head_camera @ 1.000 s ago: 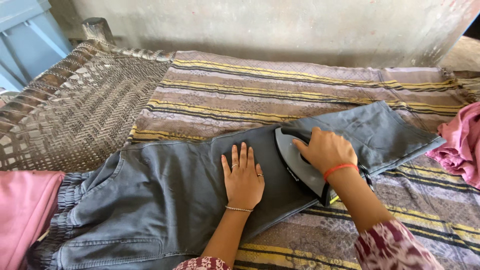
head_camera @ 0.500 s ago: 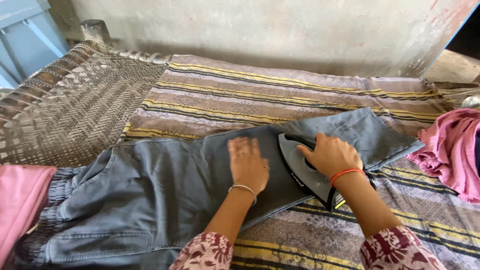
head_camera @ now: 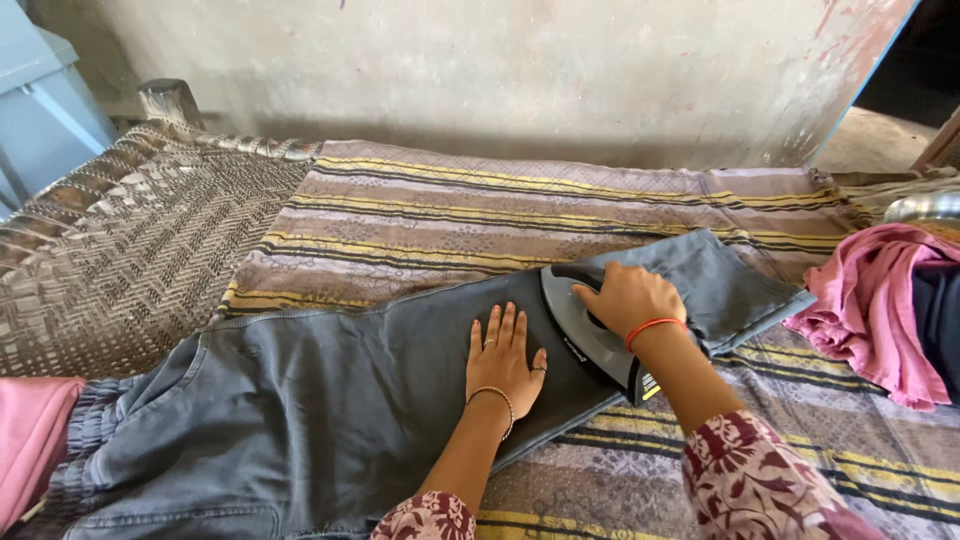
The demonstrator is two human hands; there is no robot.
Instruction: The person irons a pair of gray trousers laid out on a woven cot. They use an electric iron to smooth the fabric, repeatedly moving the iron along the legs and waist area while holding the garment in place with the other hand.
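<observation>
Woven cot (head_camera: 120,250) carries a striped blanket (head_camera: 450,215) spread over its right part. On the blanket lie grey trousers (head_camera: 330,390), flat, long axis running from the waistband at lower left to the leg end at upper right, near a pink cloth heap (head_camera: 870,310). More pink cloth (head_camera: 30,440) at the left edge, touching the waistband.

Iron (head_camera: 590,330): dark, soleplate down on the trouser leg, past mid-length toward the hem. Its pointed nose faces left and up, toward the waist end; its long axis roughly follows the leg.

Right hand (head_camera: 630,297): fingers clenched round the iron's handle, wrist with an orange band.

Left hand (head_camera: 503,362): released, holding nothing, palm flat on the cloth, fingers spread and pointing up-frame. It lies just beside the iron's nose, on the waistband side, apparently not touching it.

Key relation: unpressed-looking fabric extends left of the nose; the flat left hand sits directly in that line, nearer the waist than the iron.
</observation>
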